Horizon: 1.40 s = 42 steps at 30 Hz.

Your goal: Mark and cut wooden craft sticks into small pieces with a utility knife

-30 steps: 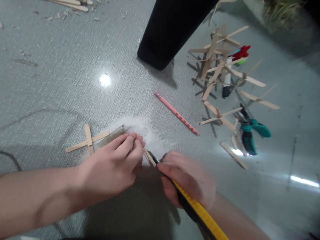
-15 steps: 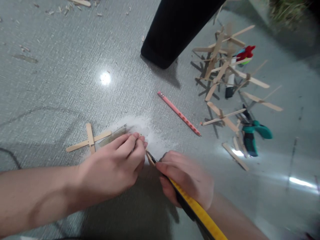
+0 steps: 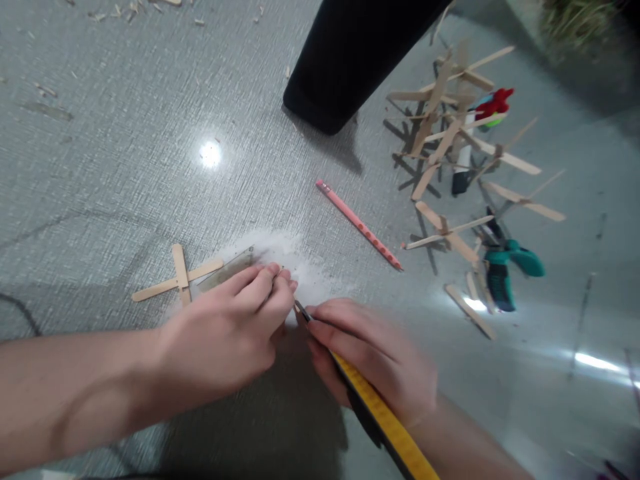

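Head view: pinching a wooden stick (image 3: 299, 318) in the left hand (image 3: 220, 327), gripping a yellow-and-black cutter (image 3: 387, 413) in the right hand (image 3: 375, 357).
Holds blade at stick, just beside left fingertips, near crossed sticks (image 3: 181, 279) and pink pencil (image 3: 359, 225).

Left forearm (image 3: 80, 397) comes in from the left edge, lower left of frame, wrist (image 3: 160, 353) roughly straight, back of left hand (image 3: 220, 327) up, fingers bent and fingertips (image 3: 274, 269) bunched in a pinch just below frame center. Right forearm (image 3: 465, 437) rises from the lower right to right hand (image 3: 373, 353), right of the left one, knuckles up, fingers curled in a closed grip, aimed up-left. Hands close together, right hand slightly blurred.
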{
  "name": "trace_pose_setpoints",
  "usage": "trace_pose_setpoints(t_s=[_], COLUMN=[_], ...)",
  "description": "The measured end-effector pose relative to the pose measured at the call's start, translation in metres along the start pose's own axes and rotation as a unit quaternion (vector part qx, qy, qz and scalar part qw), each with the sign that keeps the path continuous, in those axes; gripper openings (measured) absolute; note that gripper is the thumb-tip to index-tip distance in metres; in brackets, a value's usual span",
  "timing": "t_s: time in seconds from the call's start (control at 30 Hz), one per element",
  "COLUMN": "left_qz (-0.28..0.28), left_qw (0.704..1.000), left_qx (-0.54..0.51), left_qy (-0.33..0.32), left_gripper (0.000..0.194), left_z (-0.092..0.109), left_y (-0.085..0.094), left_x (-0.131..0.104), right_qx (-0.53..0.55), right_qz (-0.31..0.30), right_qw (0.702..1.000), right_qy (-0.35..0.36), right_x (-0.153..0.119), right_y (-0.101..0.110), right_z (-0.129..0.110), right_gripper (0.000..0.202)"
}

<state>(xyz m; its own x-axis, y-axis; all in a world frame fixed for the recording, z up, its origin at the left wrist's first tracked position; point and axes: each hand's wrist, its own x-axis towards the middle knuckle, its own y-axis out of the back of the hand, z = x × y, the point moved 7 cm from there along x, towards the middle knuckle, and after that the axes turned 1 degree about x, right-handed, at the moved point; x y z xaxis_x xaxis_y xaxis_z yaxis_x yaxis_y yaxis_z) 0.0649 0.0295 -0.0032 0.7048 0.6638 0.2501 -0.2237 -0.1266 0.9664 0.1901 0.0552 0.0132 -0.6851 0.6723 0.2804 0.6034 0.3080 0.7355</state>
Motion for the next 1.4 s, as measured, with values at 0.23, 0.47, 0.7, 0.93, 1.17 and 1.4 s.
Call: trace_pose_setpoints(t_s=[0.23,0.47,0.7,0.93,1.17,1.4], left_qz=[0.01,0.031,0.021,0.019,0.016,0.012], left_qw=[1.0,0.999,0.999,0.999,0.998,0.999], left_qx=[0.006,0.028,0.038,0.043,0.063,0.051], left_qy=[0.0,-0.004,0.01,0.009,0.017,0.013], left_gripper=[0.035,0.032,0.032,0.03,0.03,0.034], left_z=[-0.001,0.003,0.003,0.003,0.003,0.003], left_y=[0.002,0.0,-0.001,0.002,0.002,0.002], left_x=[0.0,0.001,0.002,0.003,0.003,0.002], right_qx=[-0.009,-0.026,-0.007,-0.003,-0.011,-0.007], right_qz=[-0.036,-0.044,-0.041,-0.055,-0.05,-0.042], right_qw=[0.999,0.996,0.997,0.997,0.998,0.998], right_qy=[-0.038,-0.072,-0.063,-0.063,-0.035,-0.034], right_x=[0.004,0.003,-0.002,-0.005,-0.003,-0.007], right_y=[-0.004,-0.004,-0.003,-0.003,-0.002,-0.002], right_z=[-0.003,-0.004,-0.001,0.002,0.004,0.006], right_gripper=[0.021,0.019,0.021,0.022,0.015,0.02])
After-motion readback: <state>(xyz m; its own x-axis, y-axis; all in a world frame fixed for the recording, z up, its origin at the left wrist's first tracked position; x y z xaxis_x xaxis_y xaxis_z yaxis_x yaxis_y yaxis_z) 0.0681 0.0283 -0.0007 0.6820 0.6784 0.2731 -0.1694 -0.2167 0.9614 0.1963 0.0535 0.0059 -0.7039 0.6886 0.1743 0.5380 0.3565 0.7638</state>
